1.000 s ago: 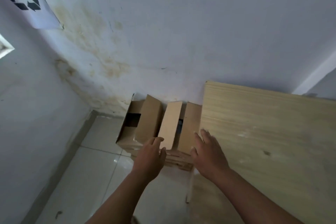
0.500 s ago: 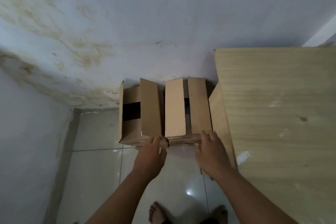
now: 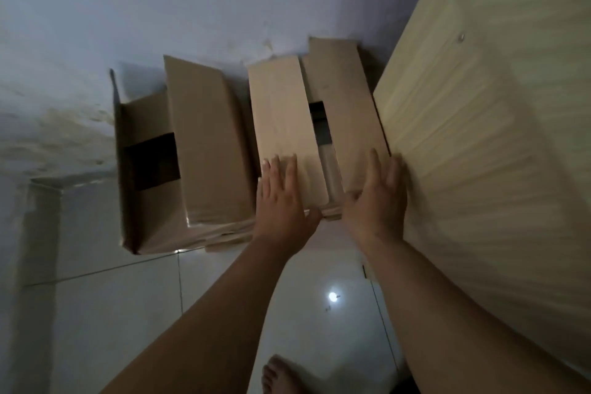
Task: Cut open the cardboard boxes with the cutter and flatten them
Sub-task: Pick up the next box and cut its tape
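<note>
With my left grip (image 3: 281,201) and right grip (image 3: 379,201) both spread flat on the open-flapped brown cardboard box (image 3: 345,99), I'd clasp its near corners evenly before lifting.

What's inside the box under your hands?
Only a narrow dark gap shows between the flaps of the box. The flaps, left hand and right hand cover the rest; contents unseen.

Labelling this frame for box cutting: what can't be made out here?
Head view only.
- Cutter: not seen anywhere; possibly outside the frame.
- Right box interior: flaps leave only a dark slit.
- Left box dark band: tape or opening, too dim to tell.
- Cardboard under the boxes: edges blurred, layers uncountable.
- Foot: cut off by the bottom edge.
</note>
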### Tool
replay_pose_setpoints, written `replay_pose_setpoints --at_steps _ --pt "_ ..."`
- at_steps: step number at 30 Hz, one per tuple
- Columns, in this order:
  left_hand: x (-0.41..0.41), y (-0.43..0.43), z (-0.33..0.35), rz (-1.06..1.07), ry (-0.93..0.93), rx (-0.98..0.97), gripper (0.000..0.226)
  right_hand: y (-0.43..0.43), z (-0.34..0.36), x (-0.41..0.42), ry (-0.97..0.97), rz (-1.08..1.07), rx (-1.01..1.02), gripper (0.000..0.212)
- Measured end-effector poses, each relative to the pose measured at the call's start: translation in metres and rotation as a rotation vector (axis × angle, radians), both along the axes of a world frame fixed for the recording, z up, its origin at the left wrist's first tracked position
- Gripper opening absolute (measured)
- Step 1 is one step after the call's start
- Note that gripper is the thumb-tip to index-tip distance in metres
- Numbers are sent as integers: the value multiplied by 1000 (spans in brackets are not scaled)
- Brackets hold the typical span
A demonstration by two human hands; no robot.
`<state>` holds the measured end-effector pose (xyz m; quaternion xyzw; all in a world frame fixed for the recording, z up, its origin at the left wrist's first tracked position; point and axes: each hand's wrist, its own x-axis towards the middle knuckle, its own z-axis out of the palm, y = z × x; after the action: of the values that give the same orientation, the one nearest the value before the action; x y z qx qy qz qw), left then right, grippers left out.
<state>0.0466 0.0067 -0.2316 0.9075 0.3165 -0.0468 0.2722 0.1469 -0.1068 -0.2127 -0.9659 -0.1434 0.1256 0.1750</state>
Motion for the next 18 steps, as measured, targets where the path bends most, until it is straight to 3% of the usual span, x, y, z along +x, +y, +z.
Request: replay_pose_setpoints --at_steps 4,10,14,18 --pt "3 -1 -17 56 -44 6 92 -3 -21 4 -38 30 25 70" --pt "-9 -7 -10 74 4 -134 98 -17 -10 -20 -136 -114 169 76" --pt "-41 -41 0 176 -34 -250 96 -39 3 -63 -9 -185 220 81" --pt "-72 -68 -8 467 -103 -378 101 -67 -9 -91 48 -191 245 80"
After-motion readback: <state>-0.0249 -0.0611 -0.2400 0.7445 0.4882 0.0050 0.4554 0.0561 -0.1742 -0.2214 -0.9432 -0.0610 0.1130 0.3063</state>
